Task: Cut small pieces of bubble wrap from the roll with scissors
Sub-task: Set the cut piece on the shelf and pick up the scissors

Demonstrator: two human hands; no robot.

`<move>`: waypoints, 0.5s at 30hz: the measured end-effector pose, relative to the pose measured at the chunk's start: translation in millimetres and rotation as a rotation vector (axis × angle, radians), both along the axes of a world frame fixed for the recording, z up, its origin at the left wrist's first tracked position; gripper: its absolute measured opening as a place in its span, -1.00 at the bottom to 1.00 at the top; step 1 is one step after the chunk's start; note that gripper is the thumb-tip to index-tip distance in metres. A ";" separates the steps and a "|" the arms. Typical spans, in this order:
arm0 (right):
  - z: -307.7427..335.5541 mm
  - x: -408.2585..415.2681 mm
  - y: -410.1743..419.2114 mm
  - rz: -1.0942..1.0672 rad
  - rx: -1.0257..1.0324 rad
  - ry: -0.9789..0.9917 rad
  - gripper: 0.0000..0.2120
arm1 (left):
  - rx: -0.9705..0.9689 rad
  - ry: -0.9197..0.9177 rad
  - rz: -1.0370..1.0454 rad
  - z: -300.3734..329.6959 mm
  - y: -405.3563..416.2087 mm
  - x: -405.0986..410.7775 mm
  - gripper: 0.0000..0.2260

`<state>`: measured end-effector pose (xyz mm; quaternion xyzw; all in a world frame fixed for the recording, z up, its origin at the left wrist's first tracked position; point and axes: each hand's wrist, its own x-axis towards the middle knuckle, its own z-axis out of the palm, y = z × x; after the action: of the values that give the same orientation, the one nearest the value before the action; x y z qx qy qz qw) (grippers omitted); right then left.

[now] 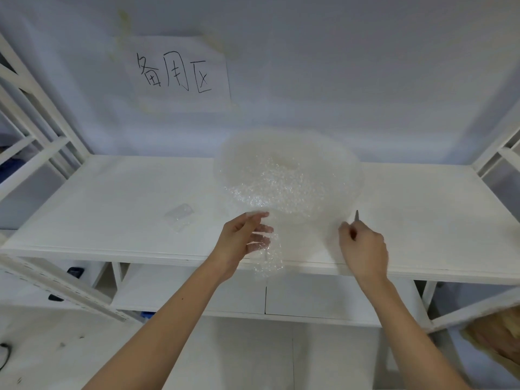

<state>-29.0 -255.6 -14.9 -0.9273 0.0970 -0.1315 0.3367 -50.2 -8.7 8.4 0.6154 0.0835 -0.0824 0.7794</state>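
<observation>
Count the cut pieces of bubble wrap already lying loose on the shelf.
1. A single small cut piece lies flat on the white shelf, left of the roll and beyond the left hand. Clear film on white hides easily, so others may go unseen.

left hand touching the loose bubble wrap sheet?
Touching. The head view shows the left hand pinching the loose bubble wrap sheet, thumb on top and fingers showing through the film beneath.

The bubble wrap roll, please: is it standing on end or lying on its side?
On end: the bubble wrap roll shows its core hole facing up.
</observation>
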 end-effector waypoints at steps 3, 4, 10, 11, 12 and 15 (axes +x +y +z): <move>36.8 -23.2 47.5 0.222 0.276 -0.100 -0.61 | -0.028 -0.013 -0.018 4.2 2.6 -0.6 -0.79; 44.8 -28.7 61.8 0.310 0.284 -0.083 -0.65 | -0.038 -0.016 -0.021 5.9 3.4 -0.3 -0.79; 44.1 -29.2 102.4 0.519 0.391 0.143 -0.83 | -0.052 -0.058 -0.055 17.1 12.9 -4.0 -0.76; 43.9 -27.2 105.2 0.513 0.443 0.156 -0.87 | -0.053 -0.070 -0.062 18.9 15.3 -5.2 -0.75; 43.9 -25.4 107.0 0.502 0.523 0.170 -0.89 | -0.058 -0.081 -0.071 19.8 17.6 -6.1 -0.74; 44.6 -20.3 107.4 0.466 0.778 0.203 -0.91 | -0.055 -0.087 -0.112 19.5 25.5 -9.2 -0.65</move>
<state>-49.3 -148.2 29.7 -0.7372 -0.0394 0.0855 0.6690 -59.4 16.8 27.9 0.6004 0.0128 -0.1012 0.7932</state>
